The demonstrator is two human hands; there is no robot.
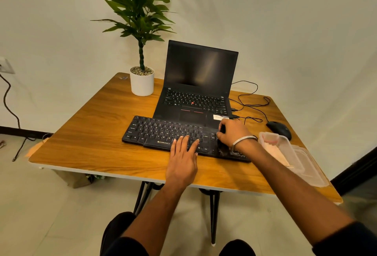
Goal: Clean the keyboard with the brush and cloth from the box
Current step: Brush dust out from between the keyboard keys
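On the desk (pixel 85 133), we're mid-brush over the keyboard's right end.

Our right hand (pixel 232 131) has its grip curled tight on what looks like the brush (pixel 223 149), bristles down on the keyboard (pixel 163 131); our left hand (pixel 183 153) lies flat, fingers straight, steadying the front edge. Next, we reckon, sweep leftward along the rows. Just right sits the clear box (pixel 302 160), something pale inside, perhaps the cloth.

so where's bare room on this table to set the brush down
The widest bare patch of the table lies left of the keyboard, in front of the plant pot. A narrower strip runs along the near edge under the left hand. The right side is crowded: right hand, box, mouse and cables.
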